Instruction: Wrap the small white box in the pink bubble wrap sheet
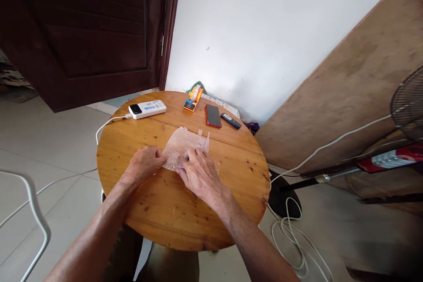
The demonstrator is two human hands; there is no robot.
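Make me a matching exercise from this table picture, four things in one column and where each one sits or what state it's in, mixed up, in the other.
Things:
1. bubble wrap
2. power bank
3. phone with red case
4. tape dispenser

Descriptions:
A. orange, at the table's far edge
B. white, with a cable plugged in
C. pressed flat under the left hand and right hand
D. face up, lying between the orange item and a small dark handset

Pairs: 1-C, 2-B, 3-D, 4-A

Bright even daylight, soft shadows only, mild sheen on the round table (158, 211), dark door (82, 31) underexposed, centre sharp, strong wide-angle bending and slight blur toward the edges.
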